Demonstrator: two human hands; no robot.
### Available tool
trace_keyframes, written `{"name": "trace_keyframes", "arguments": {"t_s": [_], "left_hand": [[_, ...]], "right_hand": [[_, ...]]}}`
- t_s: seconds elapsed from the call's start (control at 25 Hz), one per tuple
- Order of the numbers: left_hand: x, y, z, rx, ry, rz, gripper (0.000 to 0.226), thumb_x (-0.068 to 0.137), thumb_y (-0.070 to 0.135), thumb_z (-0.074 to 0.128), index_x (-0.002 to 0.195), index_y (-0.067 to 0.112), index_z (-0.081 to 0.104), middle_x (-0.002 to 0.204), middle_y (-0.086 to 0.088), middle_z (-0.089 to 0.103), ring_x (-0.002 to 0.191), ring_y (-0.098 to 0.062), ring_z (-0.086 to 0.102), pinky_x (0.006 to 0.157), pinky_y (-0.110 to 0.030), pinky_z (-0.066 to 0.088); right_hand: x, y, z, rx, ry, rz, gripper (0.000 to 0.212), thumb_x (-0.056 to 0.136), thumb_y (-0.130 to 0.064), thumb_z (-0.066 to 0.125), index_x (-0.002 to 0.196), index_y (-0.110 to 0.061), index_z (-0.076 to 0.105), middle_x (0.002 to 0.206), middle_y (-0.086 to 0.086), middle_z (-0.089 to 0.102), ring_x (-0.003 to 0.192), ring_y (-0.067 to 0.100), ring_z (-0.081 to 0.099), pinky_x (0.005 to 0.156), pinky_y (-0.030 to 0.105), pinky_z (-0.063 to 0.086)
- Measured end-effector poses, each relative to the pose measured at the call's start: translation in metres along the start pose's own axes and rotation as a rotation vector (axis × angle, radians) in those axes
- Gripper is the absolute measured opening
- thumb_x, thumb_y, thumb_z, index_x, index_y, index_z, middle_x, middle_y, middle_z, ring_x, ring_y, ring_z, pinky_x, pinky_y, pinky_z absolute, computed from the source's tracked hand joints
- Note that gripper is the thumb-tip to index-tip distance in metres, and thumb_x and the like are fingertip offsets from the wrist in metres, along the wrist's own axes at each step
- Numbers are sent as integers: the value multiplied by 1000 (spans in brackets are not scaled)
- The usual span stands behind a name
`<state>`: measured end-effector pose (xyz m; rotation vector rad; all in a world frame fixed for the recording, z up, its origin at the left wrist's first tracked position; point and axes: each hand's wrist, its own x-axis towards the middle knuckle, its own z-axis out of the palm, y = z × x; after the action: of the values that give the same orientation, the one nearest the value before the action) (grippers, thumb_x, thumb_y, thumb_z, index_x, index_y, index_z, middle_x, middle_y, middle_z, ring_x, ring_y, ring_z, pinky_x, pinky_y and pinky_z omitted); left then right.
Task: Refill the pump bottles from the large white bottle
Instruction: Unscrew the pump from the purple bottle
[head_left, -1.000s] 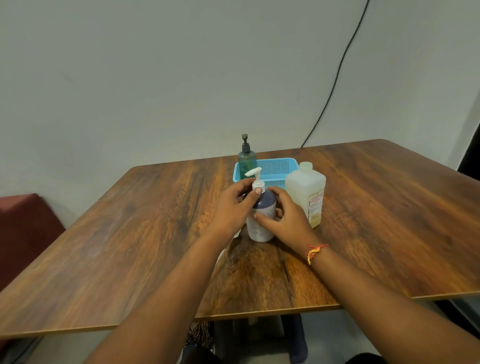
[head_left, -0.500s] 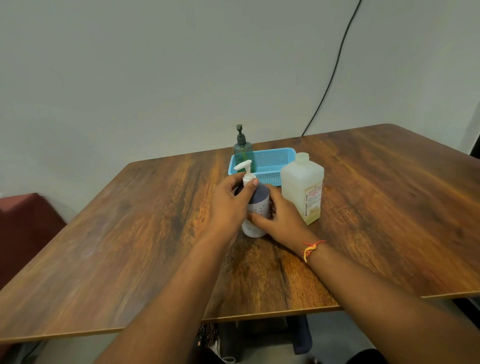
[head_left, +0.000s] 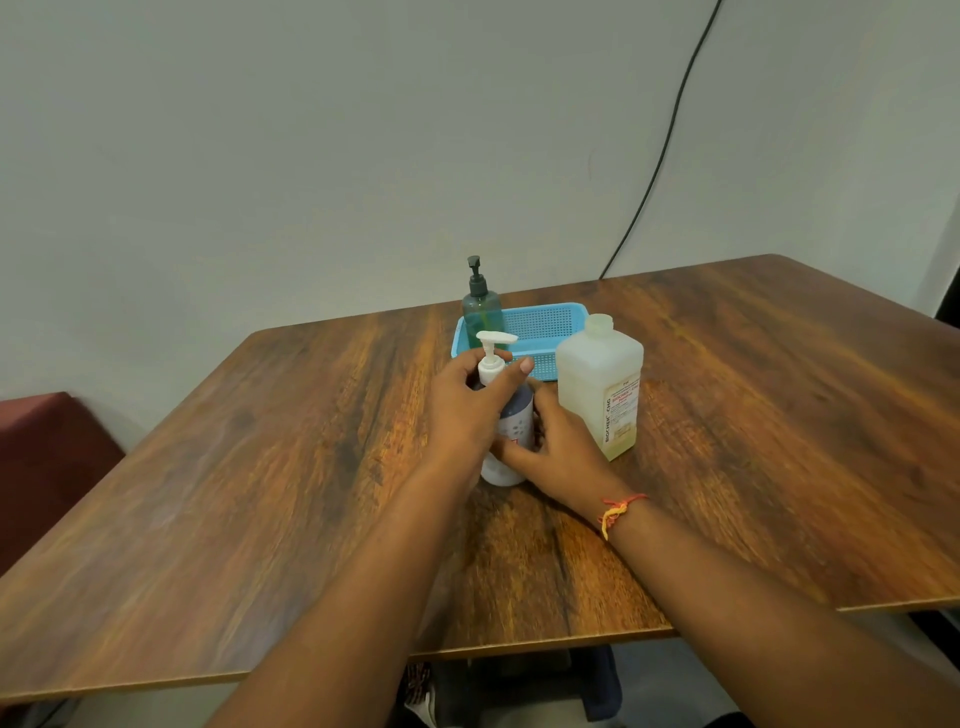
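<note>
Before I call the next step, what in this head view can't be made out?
- Pump bottle: fill level and most of its body, hidden by the left hand and right hand.
- Pump collar: whether loosened, covered by left-hand fingers.
- White bottle: small label print, too small to read.
- Green bottle: base, behind the basket rim.
- Cable: top end cut off by the frame's upper edge.
</note>
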<state>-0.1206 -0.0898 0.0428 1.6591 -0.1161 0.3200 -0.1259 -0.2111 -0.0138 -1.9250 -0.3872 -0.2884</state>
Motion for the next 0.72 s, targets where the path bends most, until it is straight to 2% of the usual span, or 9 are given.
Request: {"name": "trace_keyframes", "arguments": {"t_s": [0.12, 0.2, 0.28, 0.4, 0.52, 0.6, 0.72], "left_hand": [[-8, -5, -10, -87, 29, 12, 26, 89, 24, 77, 110, 12, 67, 106, -3, 76, 100, -15, 73, 85, -35, 62], [-10, -7, -16, -142, 34, 23, 29, 90, 16, 76, 113, 5, 62, 107, -8, 75, 100, -18, 74, 83, -29, 62], [-10, -6, -17, -127, 45, 40, 33, 88, 13, 78, 114, 4, 60, 108, -7, 75, 100, -17, 74, 81, -25, 61], [-5, -3, -9, -105, 24, 26, 37, 84, 18, 82, 116, 11, 64, 111, -2, 74, 102, -12, 73, 85, -31, 62], [-1, 0, -1, -27, 1, -5, 29, 85, 28, 81, 110, 18, 72, 105, 4, 77, 99, -9, 73, 85, -37, 63], [-2, -3, -3, -39, -8, 26, 27, 85, 28, 81, 107, 16, 73, 104, 3, 77, 99, -11, 73, 86, -37, 62], [-7, -11, -10, -116, 33, 10, 31, 87, 23, 78, 112, 11, 65, 109, -6, 74, 104, -19, 72, 86, -35, 61]], "right_hand": [[0, 0, -1, 31, 10, -4, 71, 83, -50, 75, 142, -37, 39, 135, -19, 57, 121, -5, 55, 95, 17, 49], [0, -1, -1, 27, 8, -10, 70, 84, -48, 76, 141, -36, 40, 133, -20, 57, 119, -9, 53, 93, 13, 48], [-1, -1, -1, 9, 3, -15, 70, 83, -49, 76, 142, -36, 39, 134, -20, 56, 120, -8, 53, 94, 14, 48], [-1, -1, -1, 2, 2, -15, 73, 81, -54, 72, 143, -37, 38, 135, -18, 57, 121, -2, 55, 96, 22, 51], [-1, 0, 0, -5, 2, -4, 67, 84, -48, 73, 139, -42, 36, 133, -21, 56, 115, -7, 55, 95, 21, 51], [0, 1, 0, 7, 10, -3, 68, 83, -49, 73, 140, -42, 36, 133, -21, 56, 116, -7, 56, 96, 21, 51], [0, 1, 0, 12, 12, -4, 76, 82, -53, 73, 146, -38, 36, 136, -20, 56, 121, -5, 54, 96, 19, 50]]}}
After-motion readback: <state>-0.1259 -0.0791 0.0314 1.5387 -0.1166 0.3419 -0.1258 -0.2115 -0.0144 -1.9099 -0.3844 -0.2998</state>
